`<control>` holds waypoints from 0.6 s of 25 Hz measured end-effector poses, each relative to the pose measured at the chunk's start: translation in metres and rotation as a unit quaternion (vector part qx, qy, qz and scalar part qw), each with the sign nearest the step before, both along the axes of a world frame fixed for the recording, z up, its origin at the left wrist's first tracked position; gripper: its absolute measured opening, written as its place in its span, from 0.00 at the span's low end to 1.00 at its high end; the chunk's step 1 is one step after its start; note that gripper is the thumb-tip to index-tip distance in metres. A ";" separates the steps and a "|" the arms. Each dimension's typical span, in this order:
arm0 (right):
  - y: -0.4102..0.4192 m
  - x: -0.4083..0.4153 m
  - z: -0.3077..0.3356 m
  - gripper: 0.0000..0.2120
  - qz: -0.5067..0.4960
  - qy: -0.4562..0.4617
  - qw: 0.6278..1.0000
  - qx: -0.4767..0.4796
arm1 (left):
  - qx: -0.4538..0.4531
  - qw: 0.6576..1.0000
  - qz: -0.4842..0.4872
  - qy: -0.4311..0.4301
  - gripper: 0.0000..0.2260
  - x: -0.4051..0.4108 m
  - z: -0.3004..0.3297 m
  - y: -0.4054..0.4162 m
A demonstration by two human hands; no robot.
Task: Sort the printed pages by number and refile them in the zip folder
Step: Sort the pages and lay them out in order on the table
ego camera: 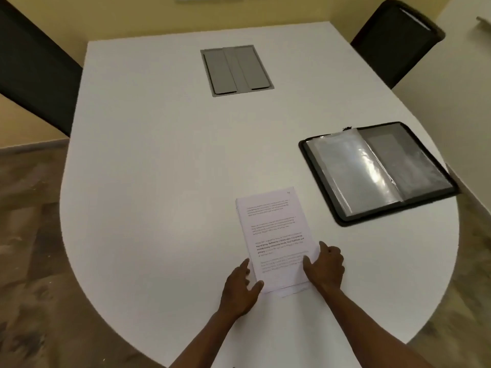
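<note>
office meeting room | white conference table | cable hatch | black chairs

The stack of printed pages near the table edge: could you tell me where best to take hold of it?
Probably by its two long edges near the close end, one hand from each side. The stack of printed pages lies flat, slightly fanned, with the left hand and right hand already flanking it.
</note>
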State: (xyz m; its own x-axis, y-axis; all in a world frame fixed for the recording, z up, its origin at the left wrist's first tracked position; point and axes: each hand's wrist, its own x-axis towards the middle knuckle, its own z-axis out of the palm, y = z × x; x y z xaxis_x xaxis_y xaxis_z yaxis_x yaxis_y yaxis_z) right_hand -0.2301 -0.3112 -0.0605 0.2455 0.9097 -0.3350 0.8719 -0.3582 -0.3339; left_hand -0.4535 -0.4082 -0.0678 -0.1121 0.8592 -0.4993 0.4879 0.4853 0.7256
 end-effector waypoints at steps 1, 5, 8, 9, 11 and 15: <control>-0.001 -0.006 0.001 0.33 0.005 0.004 0.999 0.034 | 0.016 1.000 -0.014 0.011 0.30 -0.012 0.001 0.006; -0.005 -0.047 -0.001 0.31 0.132 0.032 0.985 0.104 | 0.090 0.994 -0.036 0.055 0.23 -0.051 0.005 0.057; -0.001 -0.078 -0.014 0.30 0.178 0.041 0.972 0.144 | 0.133 0.986 -0.041 0.096 0.22 -0.057 0.007 0.114; 0.002 -0.085 -0.019 0.30 0.177 0.045 0.970 0.159 | 0.143 0.981 -0.050 0.119 0.23 -0.055 0.007 0.133; 0.010 -0.093 -0.034 0.29 0.178 0.050 0.966 0.180 | 0.144 0.970 -0.074 0.179 0.27 -0.049 0.002 0.164; 0.010 -0.093 -0.069 0.28 0.194 0.048 0.958 0.206 | 0.117 0.934 -0.090 0.326 0.36 -0.034 -0.030 0.180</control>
